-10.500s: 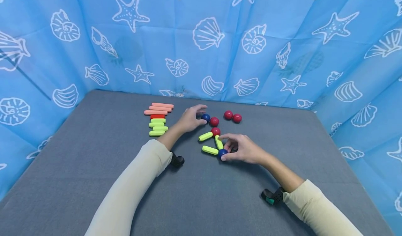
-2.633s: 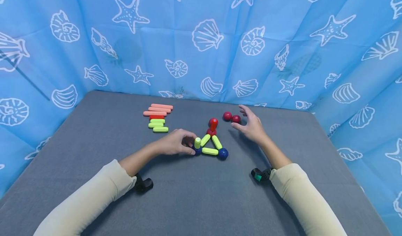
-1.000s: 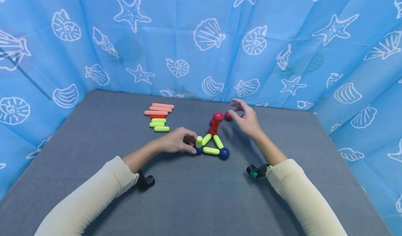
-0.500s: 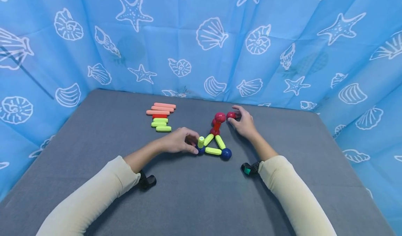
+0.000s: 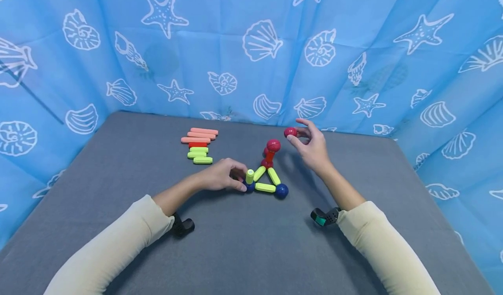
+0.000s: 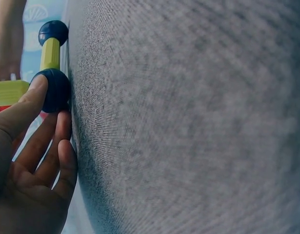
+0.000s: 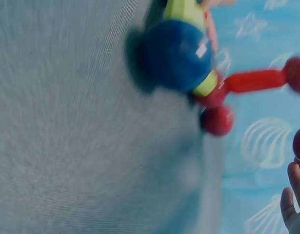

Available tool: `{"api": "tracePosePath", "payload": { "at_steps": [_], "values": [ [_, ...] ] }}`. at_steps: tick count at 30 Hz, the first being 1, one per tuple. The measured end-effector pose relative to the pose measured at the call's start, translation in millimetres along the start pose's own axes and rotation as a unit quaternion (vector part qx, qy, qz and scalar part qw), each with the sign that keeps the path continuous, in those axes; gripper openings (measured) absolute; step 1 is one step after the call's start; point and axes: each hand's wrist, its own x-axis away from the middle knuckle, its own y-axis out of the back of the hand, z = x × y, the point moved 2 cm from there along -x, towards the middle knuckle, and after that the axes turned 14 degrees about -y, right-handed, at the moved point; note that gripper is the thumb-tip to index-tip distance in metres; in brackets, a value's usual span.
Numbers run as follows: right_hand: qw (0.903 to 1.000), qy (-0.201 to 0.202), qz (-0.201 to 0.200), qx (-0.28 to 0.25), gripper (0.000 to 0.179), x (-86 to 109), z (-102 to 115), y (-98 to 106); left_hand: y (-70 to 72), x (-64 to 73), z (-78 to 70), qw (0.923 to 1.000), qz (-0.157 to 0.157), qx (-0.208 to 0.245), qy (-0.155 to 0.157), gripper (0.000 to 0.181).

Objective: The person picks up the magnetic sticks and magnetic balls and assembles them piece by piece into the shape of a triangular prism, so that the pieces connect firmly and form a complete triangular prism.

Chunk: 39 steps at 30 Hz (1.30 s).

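A triangle of yellow-green rods point(image 5: 265, 188) lies on the table, with a blue ball point(image 5: 281, 191) at its right corner. At the left corner my left hand point(image 5: 220, 176) pinches another blue ball point(image 6: 57, 92), thumb against it; a yellow-green rod point(image 5: 249, 176) stands upright on that ball. From the far corner's red ball rises a red rod point(image 5: 269, 157), topped by a red ball point(image 5: 273, 145). One more red ball point(image 7: 218, 120) sits behind that corner. My right hand point(image 5: 313, 152) holds a red ball point(image 5: 290, 132) between thumb and fingers, raised off the table, right of the red rod.
Left of the build, loose sticks lie in a stack: several pink sticks point(image 5: 202, 131), a red rod point(image 5: 198, 145) and several yellow-green rods point(image 5: 202, 160). A blue shell-print curtain point(image 5: 259, 68) hangs behind the grey table point(image 5: 251, 251).
Earlier, the triangle was formed, rods were stood up, and a red ball went onto the red rod. Just now my right hand gripped and lifted another red ball; my left hand stayed.
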Motion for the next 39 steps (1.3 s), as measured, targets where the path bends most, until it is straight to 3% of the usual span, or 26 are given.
{"api": "tracePosePath", "payload": {
  "at_steps": [4, 8, 13, 17, 21, 27, 32, 36, 39],
  "values": [
    [0.9989, 0.044, 0.006, -0.015, 0.05, 21.9, 37, 6, 0.3, 0.1, 1.6, 1.0, 0.001, -0.001, -0.003, 0.026],
    [0.9937, 0.099, 0.039, -0.033, 0.053, 27.6, 38, 1, 0.6, 0.5, 4.1, 1.0, 0.002, 0.0, -0.009, 0.026],
    [0.979, 0.157, 0.126, -0.033, 0.055, 36.0, 35, -19, 1.7, 0.6, 6.0, 0.9998, 0.002, 0.006, -0.02, 0.025],
    [0.9688, 0.157, 0.19, -0.027, 0.052, 46.1, 34, -34, 2.0, 0.1, 6.4, 0.9996, 0.006, 0.008, -0.027, 0.026],
    [0.9645, 0.14, 0.222, -0.024, 0.053, 51.7, 33, -43, 1.6, 0.1, 5.7, 0.9996, 0.006, 0.017, -0.022, 0.033],
    [0.9624, 0.132, 0.237, -0.005, 0.054, 53.8, 30, -47, 0.8, -0.1, 4.8, 0.9997, 0.002, 0.019, -0.016, 0.04],
    [0.9662, 0.132, 0.221, 0.005, 0.06, 55.9, 30, -42, 0.6, 0.1, 4.5, 0.9997, 0.0, 0.021, -0.014, 0.041],
    [0.9701, 0.131, 0.204, 0.02, 0.049, 59.5, 22, -31, 0.2, -0.6, 4.5, 0.9996, 0.0, 0.023, -0.018, 0.042],
    [0.9697, 0.127, 0.2, 0.061, 0.041, 61.0, 8, -23, -0.1, -1.0, 4.7, 0.9996, -0.001, 0.021, -0.018, 0.043]
  ]
}}
